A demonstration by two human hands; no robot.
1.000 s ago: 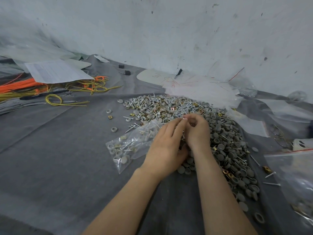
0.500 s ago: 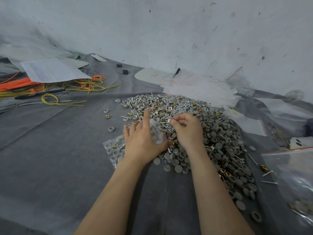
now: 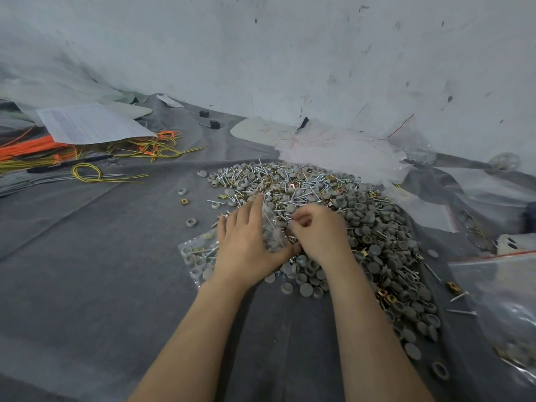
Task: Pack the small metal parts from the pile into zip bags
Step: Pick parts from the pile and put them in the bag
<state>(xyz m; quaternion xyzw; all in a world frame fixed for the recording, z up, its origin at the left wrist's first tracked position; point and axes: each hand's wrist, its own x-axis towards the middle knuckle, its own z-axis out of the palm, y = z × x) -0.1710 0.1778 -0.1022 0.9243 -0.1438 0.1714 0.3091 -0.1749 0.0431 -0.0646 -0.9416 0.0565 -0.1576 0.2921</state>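
The hands are close together at the near-left edge of the pile point(image 3: 371, 227), a heap of grey caps, silver screws and brass square nuts on the grey-clothed counter point(image 3: 87, 271). The left hand point(image 3: 246, 248) lies on a clear zip bag point(image 3: 197, 256) with its fingers spread fairly straight. Its thumb and forefinger pinch the bag's mouth, which stands up between them. The bag's closed end sticks out at 8 o'clock from that hand and shows caps, screws and a nut inside. The right hand point(image 3: 319, 233) is just beside it at 3 o'clock, knuckles up and fingers curled down into the parts. Whether they hold anything cannot be told.

Loose caps point(image 3: 191, 222) and one brass nut point(image 3: 184, 201) lie at 10 o'clock from the hands, apart from the pile. Farther out at 10 o'clock are yellow wires point(image 3: 87, 172), orange wires point(image 3: 29, 149) and a printed sheet point(image 3: 90, 126). At 1 o'clock, touching the pile's far edge, is a heap of clear bags point(image 3: 339, 155). At 4 o'clock a second zip bag point(image 3: 499, 300) with a red strip lies beside stray screws point(image 3: 461, 311).
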